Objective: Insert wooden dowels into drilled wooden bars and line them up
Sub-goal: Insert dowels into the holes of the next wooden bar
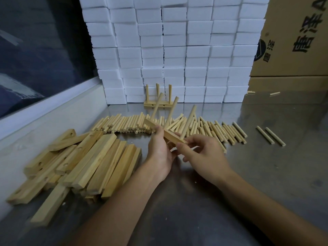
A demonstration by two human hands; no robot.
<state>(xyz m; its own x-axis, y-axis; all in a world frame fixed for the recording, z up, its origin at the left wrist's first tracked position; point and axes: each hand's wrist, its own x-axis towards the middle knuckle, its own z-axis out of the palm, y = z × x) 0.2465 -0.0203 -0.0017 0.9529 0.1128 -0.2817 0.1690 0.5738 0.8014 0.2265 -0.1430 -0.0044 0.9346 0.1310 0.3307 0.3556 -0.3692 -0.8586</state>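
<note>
Head view, looking down on a grey metal tabletop [266, 166]. Left hand [159, 150] gripping a pale drilled wooden bar [170, 135], fingers curled round its middle from below, thumb on top; bar held clear of the table, tilted, far end up to the left. Three light round wooden dowels standing in that bar, leaning away: left dowel [157, 105], middle dowel [171, 112], right dowel [189, 121]. Right hand [200, 150] at the bar's near end, thumb and fingers pinching around that end at the base of the right dowel.

Just behind, a long heap of loose pale wooden dowels [204, 128] lying across the table. Further back, a finished wooden bar with three upright dowels [158, 102] set against a stacked wall of white foam blocks [177, 50]. To the left, a pile of undrilled-looking and drilled pale wooden bars [85, 160], several with round holes showing. Well to the right, two stray dowels [270, 135] side by side. Brown printed cardboard box [292, 41] at the top right; two short dowel pieces [275, 93] near its foot.
</note>
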